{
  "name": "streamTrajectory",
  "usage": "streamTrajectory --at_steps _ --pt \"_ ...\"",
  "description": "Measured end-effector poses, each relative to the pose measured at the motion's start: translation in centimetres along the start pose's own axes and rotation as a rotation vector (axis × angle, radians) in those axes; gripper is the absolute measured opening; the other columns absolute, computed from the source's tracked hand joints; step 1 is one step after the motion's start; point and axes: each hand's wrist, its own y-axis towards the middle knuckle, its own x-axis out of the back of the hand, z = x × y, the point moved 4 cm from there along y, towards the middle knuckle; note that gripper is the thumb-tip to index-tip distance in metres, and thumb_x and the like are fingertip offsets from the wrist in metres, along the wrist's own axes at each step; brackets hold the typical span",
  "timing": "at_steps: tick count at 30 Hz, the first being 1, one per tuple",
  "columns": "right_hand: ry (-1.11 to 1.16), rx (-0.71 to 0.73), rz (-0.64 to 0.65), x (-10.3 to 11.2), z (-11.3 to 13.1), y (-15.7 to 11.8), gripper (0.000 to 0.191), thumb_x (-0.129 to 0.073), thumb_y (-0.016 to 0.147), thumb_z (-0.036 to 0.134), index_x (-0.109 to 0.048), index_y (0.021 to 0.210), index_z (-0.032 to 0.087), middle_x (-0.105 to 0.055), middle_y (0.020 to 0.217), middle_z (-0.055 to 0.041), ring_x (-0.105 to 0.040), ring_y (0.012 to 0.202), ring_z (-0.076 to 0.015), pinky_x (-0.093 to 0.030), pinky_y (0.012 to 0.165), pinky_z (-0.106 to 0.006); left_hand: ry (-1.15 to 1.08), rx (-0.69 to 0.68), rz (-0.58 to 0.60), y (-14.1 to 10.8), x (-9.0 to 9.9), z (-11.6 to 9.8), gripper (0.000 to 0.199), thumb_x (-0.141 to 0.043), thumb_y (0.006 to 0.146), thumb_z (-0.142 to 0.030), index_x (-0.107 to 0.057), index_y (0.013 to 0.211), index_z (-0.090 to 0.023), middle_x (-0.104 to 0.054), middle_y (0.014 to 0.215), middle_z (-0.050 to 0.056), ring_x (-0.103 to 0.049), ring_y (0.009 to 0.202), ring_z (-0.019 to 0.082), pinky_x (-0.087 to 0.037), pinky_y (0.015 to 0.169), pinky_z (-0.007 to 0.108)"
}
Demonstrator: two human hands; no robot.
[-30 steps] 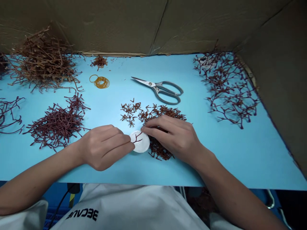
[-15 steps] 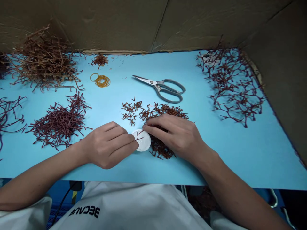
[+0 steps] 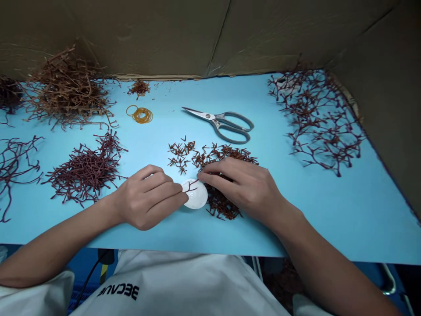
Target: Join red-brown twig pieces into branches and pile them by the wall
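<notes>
Between my hands, a small dark red branched twig [image 3: 191, 189] is stretched over a round white dish [image 3: 197, 199]. My left hand [image 3: 151, 197] is closed, its fingertips pinching the twig's left end at the dish's rim. My right hand [image 3: 243, 182] pinches the other end between thumb and forefinger. Beneath and around my right hand lies a heap of short reddish-brown twig pieces [image 3: 223, 206], partly covered by the hand. A few scattered twig pieces [image 3: 180, 151] lie just beyond the dish.
Grey-handled scissors [image 3: 217, 123] lie open behind the heap. Yellow rubber bands [image 3: 142, 115] are further left. Piles of purple twigs [image 3: 88, 171] and brown twigs [image 3: 69, 90] take up the left side; branched twigs [image 3: 322, 118] spread at right. Cardboard walls [image 3: 158, 39] border the blue tabletop [image 3: 329, 210].
The view has shifted slightly, so the objects sit a little lower in it. Both hands keep their pinch on the twig and have hardly moved.
</notes>
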Motion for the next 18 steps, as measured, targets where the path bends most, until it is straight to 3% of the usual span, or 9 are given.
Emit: streamTrajectory --at_steps 4,9,13,18 --pt "0.072 -0.036 -0.081 0.5 -0.1 0.1 0.019 -0.064 0.103 0.011 -0.076 0.113 0.022 -0.082 0.102 -0.0055 -0.073 0.085 -0.0177 -0.058 0.072 -0.030 -0.031 0.124 -0.035 -0.2 0.8 0.5 0.016 -0.056 0.105 -0.014 -0.072 0.107 -0.017 -0.080 0.090 0.007 -0.070 0.079 0.018 -0.055 0.076 0.035" --pt "0.179 -0.146 -0.215 1.5 -0.1 0.5 0.021 -0.073 0.097 0.010 -0.077 0.111 0.026 -0.081 0.098 -0.0033 -0.076 0.086 -0.0166 -0.062 0.076 -0.029 -0.086 0.381 -0.249 -1.1 0.9 1.9 0.010 -0.064 0.103 -0.013 -0.071 0.108 -0.018 -0.078 0.087 0.006 -0.070 0.078 0.017 -0.055 0.074 0.032" --pt "0.199 -0.178 -0.233 1.8 0.2 0.7 0.020 -0.074 0.096 0.009 -0.077 0.110 0.023 -0.080 0.097 -0.0042 -0.077 0.086 -0.0163 -0.064 0.076 -0.029 -0.069 0.467 -0.277 -1.2 0.3 2.6 0.009 -0.065 0.103 -0.010 -0.072 0.104 -0.016 -0.078 0.087 0.006 -0.071 0.080 0.017 -0.056 0.075 0.030" --pt "0.216 -0.204 -0.282 1.7 0.2 0.7 0.022 -0.072 0.097 0.009 -0.077 0.112 0.025 -0.080 0.098 -0.0043 -0.077 0.087 -0.0175 -0.065 0.077 -0.031 -0.220 0.628 -0.276 -1.6 -0.3 2.9 0.011 -0.063 0.105 -0.016 -0.074 0.101 -0.017 -0.079 0.089 0.007 -0.073 0.083 0.017 -0.059 0.078 0.029"
